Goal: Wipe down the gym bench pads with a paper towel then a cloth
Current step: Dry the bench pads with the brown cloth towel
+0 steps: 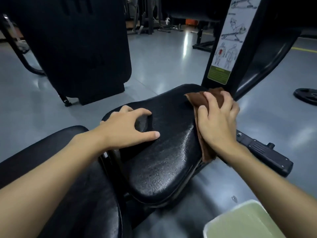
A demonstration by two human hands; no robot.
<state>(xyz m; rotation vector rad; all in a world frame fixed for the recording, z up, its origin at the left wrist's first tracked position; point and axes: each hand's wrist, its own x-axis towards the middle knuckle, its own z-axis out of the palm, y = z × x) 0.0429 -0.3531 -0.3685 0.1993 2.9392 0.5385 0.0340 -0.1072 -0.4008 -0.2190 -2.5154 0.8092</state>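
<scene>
My right hand grips the brown cloth on the right edge of the seat pad, centre-right of frame. My left hand braces opposite, fingers arched. The pad's length runs toward lower centre.

a gym: padded bench, weight plate, exercise diagram on a machine.

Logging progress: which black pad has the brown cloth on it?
The centre seat pad: the right hand holds the brown cloth against its right edge. The lower-left pad has no cloth on it.
</scene>
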